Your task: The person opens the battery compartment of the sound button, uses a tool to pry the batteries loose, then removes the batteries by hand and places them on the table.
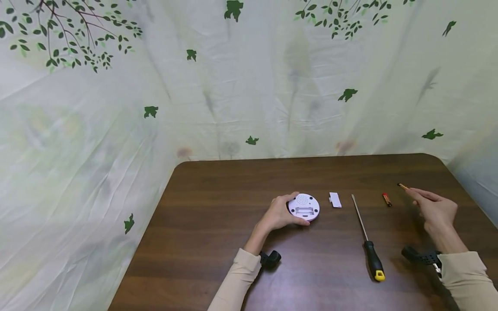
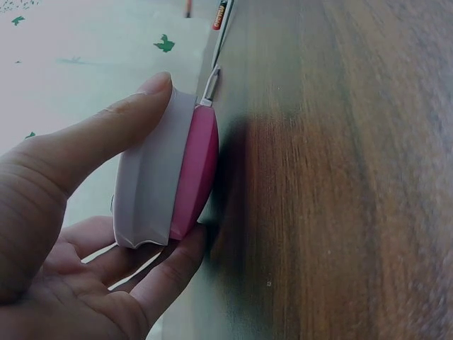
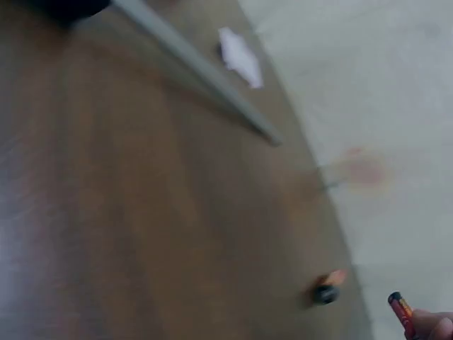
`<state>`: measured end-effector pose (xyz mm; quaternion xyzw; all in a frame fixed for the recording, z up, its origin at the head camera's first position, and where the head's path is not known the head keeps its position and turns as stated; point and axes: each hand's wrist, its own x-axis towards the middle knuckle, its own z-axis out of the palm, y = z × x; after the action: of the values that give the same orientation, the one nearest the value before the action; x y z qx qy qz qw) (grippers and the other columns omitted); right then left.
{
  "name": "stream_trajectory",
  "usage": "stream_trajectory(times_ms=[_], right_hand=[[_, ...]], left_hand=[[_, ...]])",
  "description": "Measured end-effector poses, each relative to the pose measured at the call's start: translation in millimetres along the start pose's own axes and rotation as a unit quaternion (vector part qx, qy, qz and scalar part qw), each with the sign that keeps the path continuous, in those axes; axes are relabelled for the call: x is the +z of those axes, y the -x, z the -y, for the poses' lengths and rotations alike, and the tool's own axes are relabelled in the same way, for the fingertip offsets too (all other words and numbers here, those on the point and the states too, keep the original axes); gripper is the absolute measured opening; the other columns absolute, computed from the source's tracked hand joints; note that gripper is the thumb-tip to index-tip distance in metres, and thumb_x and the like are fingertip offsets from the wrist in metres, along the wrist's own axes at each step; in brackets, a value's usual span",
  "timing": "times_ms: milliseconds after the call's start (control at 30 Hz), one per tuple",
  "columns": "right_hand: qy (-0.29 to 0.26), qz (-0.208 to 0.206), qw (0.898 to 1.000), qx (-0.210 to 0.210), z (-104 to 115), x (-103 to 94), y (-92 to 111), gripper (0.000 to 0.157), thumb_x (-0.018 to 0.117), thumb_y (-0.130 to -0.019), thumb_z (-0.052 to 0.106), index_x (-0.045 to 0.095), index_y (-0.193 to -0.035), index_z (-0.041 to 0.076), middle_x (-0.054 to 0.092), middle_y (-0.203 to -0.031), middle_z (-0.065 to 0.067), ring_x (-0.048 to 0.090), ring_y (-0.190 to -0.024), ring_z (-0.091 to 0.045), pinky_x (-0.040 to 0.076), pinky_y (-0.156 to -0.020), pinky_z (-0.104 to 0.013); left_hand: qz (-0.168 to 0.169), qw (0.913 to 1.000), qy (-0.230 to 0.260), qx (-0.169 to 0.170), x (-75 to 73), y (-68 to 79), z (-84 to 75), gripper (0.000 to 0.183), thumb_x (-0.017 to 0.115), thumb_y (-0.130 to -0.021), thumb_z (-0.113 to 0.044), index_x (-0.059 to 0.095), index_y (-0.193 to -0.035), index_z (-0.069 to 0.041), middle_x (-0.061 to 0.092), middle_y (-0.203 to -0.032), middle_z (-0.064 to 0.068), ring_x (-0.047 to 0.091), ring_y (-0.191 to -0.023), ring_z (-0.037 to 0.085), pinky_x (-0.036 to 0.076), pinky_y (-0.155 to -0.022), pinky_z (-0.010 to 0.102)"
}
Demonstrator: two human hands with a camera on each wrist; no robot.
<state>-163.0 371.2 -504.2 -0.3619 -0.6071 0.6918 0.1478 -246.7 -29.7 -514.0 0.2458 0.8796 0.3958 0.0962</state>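
Observation:
A round device (image 1: 304,206) shows its white back, with speaker holes and an uncovered battery compartment that looks bare. My left hand (image 1: 282,211) grips it by the rim, thumb on one side and fingers on the other. In the left wrist view the device's pink front (image 2: 195,173) faces the table, close over the wood. Out to the right, my right hand (image 1: 437,211) pinches a small battery (image 1: 403,186) above the table. That battery, red and black, shows at the corner of the right wrist view. Another red battery (image 1: 387,199) lies on the table nearby.
A small white battery cover (image 1: 335,200) lies just right of the device. Beyond it is a screwdriver (image 1: 372,257) with a black and yellow handle, its shaft pointing away from me. A pale leaf-printed cloth (image 1: 249,86) hangs behind the brown table (image 1: 218,250).

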Motion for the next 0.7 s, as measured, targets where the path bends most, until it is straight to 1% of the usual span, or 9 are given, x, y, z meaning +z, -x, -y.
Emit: stream_trajectory(times_ms=[100, 267, 367, 467, 533, 567, 600, 633, 700], right_hand=[[0.041, -0.003, 0.999, -0.001, -12, 0.5, 0, 0.024, 0.082, -0.088, 0.019, 0.08, -0.067, 0.03, 0.069, -0.058, 0.018, 0.06, -0.048, -0.004, 0.036, -0.04, -0.025], [0.096, 0.004, 0.995, -0.007, -22, 2.6, 3, 0.03, 0.08, -0.09, 0.021, 0.077, -0.063, 0.033, 0.066, -0.056, 0.023, 0.062, -0.05, -0.003, 0.046, -0.046, -0.022], [0.142, -0.001, 0.99, -0.02, -25, 5.7, 5, 0.036, 0.079, -0.091, 0.026, 0.07, -0.059, 0.04, 0.063, -0.054, 0.026, 0.063, -0.049, -0.001, 0.047, -0.048, -0.022], [0.194, -0.011, 0.98, -0.042, -27, 8.9, 7, 0.035, 0.078, -0.091, 0.03, 0.066, -0.061, 0.042, 0.06, -0.051, 0.029, 0.063, -0.048, 0.001, 0.045, -0.046, -0.024], [0.225, -0.018, 0.973, -0.056, -29, 10.0, 8, 0.023, 0.078, -0.092, 0.032, 0.075, -0.069, 0.035, 0.058, -0.049, 0.031, 0.062, -0.048, 0.003, 0.043, -0.046, -0.026], [0.238, -0.023, 0.969, -0.058, -29, 10.5, 9, 0.02, 0.077, -0.092, 0.033, 0.076, -0.071, 0.033, 0.057, -0.048, 0.031, 0.061, -0.048, 0.004, 0.042, -0.046, -0.026], [0.249, -0.026, 0.966, -0.062, -30, 11.2, 10, 0.016, 0.077, -0.091, 0.034, 0.081, -0.077, 0.027, 0.056, -0.048, 0.031, 0.06, -0.049, 0.005, 0.041, -0.046, -0.027], [0.256, -0.029, 0.964, -0.062, -30, 12.1, 10, 0.018, 0.077, -0.091, 0.035, 0.083, -0.083, 0.02, 0.056, -0.047, 0.031, 0.059, -0.049, 0.006, 0.041, -0.048, -0.027], [0.275, -0.033, 0.959, -0.066, -31, 13.9, 11, 0.034, 0.077, -0.091, 0.038, 0.084, -0.097, 0.006, 0.056, -0.046, 0.03, 0.056, -0.051, 0.007, 0.041, -0.051, -0.028]], left_hand=[[0.001, 1.0, -0.002, 0.004, 0.0, 0.8, 0.4, 0.097, 0.1, -0.066, -0.034, 0.057, -0.148, -0.008, 0.064, -0.145, 0.011, 0.061, -0.132, 0.024, 0.048, -0.111, 0.035], [0.0, 1.0, -0.003, 0.006, -0.3, 1.0, 1.9, 0.096, 0.1, -0.066, -0.034, 0.057, -0.148, -0.007, 0.064, -0.145, 0.011, 0.061, -0.131, 0.024, 0.048, -0.11, 0.035], [-0.001, 1.0, -0.002, 0.006, -1.2, 0.8, 1.9, 0.096, 0.1, -0.066, -0.034, 0.057, -0.148, -0.008, 0.064, -0.145, 0.011, 0.06, -0.132, 0.024, 0.048, -0.111, 0.035], [-0.002, 1.0, -0.001, 0.004, -1.9, 0.9, 1.8, 0.096, 0.1, -0.066, -0.034, 0.057, -0.148, -0.008, 0.064, -0.145, 0.011, 0.06, -0.133, 0.024, 0.048, -0.111, 0.036], [0.0, 1.0, -0.002, 0.004, -1.8, 1.0, 2.0, 0.096, 0.1, -0.066, -0.034, 0.057, -0.148, -0.008, 0.064, -0.145, 0.011, 0.06, -0.132, 0.024, 0.048, -0.111, 0.035], [0.0, 1.0, -0.003, 0.004, -1.7, 1.1, 2.3, 0.096, 0.1, -0.066, -0.034, 0.057, -0.148, -0.008, 0.064, -0.145, 0.011, 0.06, -0.132, 0.024, 0.048, -0.111, 0.035], [0.0, 1.0, -0.003, 0.003, -1.8, 1.2, 2.6, 0.096, 0.1, -0.066, -0.034, 0.057, -0.148, -0.008, 0.064, -0.145, 0.011, 0.06, -0.132, 0.024, 0.048, -0.111, 0.035], [0.0, 1.0, -0.003, 0.003, -2.0, 1.4, 2.8, 0.096, 0.099, -0.066, -0.034, 0.057, -0.148, -0.008, 0.064, -0.145, 0.011, 0.061, -0.132, 0.024, 0.048, -0.111, 0.035], [0.0, 1.0, -0.004, 0.003, -2.5, 1.6, 3.5, 0.096, 0.099, -0.066, -0.034, 0.057, -0.148, -0.008, 0.064, -0.145, 0.011, 0.061, -0.131, 0.024, 0.048, -0.11, 0.035]])
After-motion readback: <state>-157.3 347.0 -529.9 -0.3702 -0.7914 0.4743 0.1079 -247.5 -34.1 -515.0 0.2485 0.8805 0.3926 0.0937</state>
